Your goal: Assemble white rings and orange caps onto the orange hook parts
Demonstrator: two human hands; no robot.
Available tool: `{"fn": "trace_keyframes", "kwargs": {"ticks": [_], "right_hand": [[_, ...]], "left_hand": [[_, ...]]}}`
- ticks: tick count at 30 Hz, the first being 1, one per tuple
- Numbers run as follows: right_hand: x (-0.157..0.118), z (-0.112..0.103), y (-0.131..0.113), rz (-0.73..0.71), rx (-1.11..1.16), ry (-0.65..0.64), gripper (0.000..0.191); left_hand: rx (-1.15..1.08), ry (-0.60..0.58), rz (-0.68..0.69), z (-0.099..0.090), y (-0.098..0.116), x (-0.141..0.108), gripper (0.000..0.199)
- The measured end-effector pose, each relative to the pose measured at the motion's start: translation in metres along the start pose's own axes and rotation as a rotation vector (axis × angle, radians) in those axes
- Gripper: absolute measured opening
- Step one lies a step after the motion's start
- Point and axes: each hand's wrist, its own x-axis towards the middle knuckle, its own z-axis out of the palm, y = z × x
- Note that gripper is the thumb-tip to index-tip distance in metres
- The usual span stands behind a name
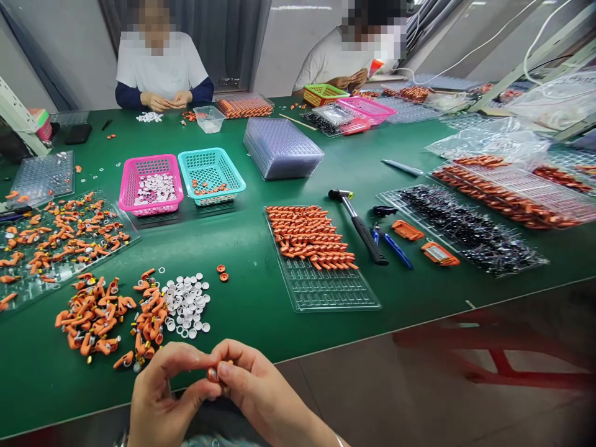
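Note:
At the table's front edge my left hand (174,388) and my right hand (256,385) meet, their fingertips pinching one small orange part (213,374), mostly covered by the fingers. Just beyond them lies a pile of white round caps (187,304). Left of the caps are heaps of curved orange pieces (95,316) with small metal and yellow bits. Two orange round pieces (223,273) sit apart, right of the caps. A clear tray (330,288) farther right holds rows of orange pieces in its back part.
Pink basket (151,210), blue basket (213,197) and stacked clear trays (283,149) stand mid-table. A hammer (363,233), blue-handled pliers (395,248) and a tray of black parts (465,226) lie right. Two people (162,68) (330,62) sit opposite. A red stool (503,366) stands below.

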Motion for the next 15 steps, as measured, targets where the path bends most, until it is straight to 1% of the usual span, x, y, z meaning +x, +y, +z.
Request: {"fn": "trace_keyframes", "kwargs": {"ticks": [4, 8, 11, 15], "right_hand": [[0.001, 0.001, 0.005, 0.006, 0.094, -0.002, 0.034], [0.001, 0.0, 0.008, -0.04, 0.104, -0.011, 0.032], [0.001, 0.0, 0.009, -0.061, 0.108, -0.026, 0.029], [-0.001, -0.001, 0.011, -0.106, 0.135, -0.07, 0.028]], "left_hand": [[0.124, -0.044, 0.179, -0.003, 0.0, 0.001, 0.018], [0.252, -0.076, 0.3, -0.004, 0.006, 0.006, 0.011], [0.284, -0.097, 0.355, -0.003, 0.012, 0.011, 0.005], [0.291, -0.118, 0.383, -0.002, 0.014, 0.013, 0.004]]}}
